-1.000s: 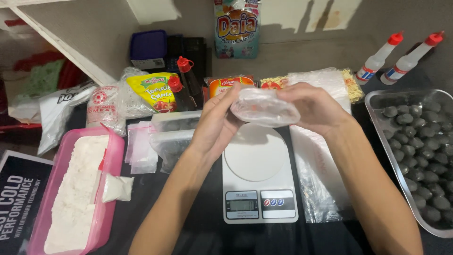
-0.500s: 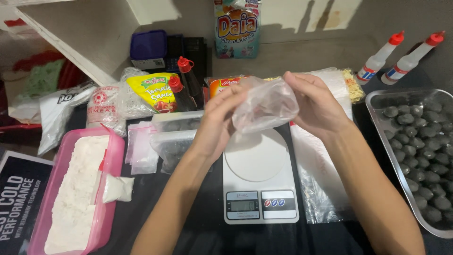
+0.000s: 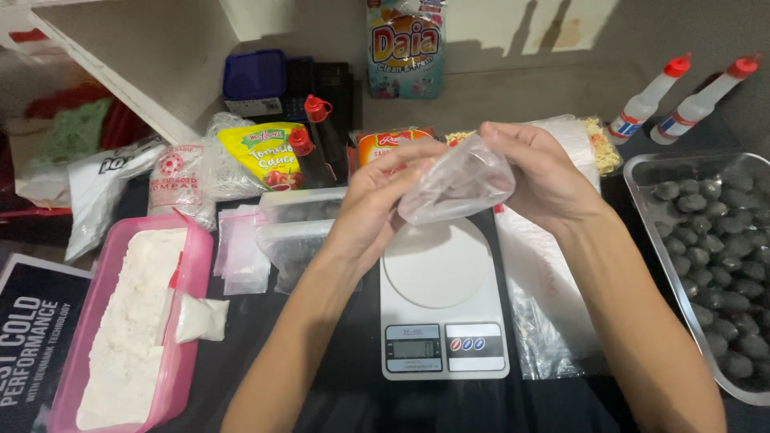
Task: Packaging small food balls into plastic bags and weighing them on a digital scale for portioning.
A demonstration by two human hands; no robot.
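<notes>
Both hands, left (image 3: pixel 370 204) & right (image 3: pixel 539 178), pinching clear plastic bag (image 3: pixel 455 186) above white scale (image 3: pixel 439 298) (pan bare). Rubbing bag mouth apart, prob.; next needs thumbs parting the film.

Warm, fairly dim indoor light falls from above and in front, throwing soft shadows on the back wall (image 3: pixel 513 48), leaving the dark tabletop (image 3: pixel 353 337) murky, a faint sheen on the clear plastic bag (image 3: pixel 457 186), focus mostly sharp.
</notes>
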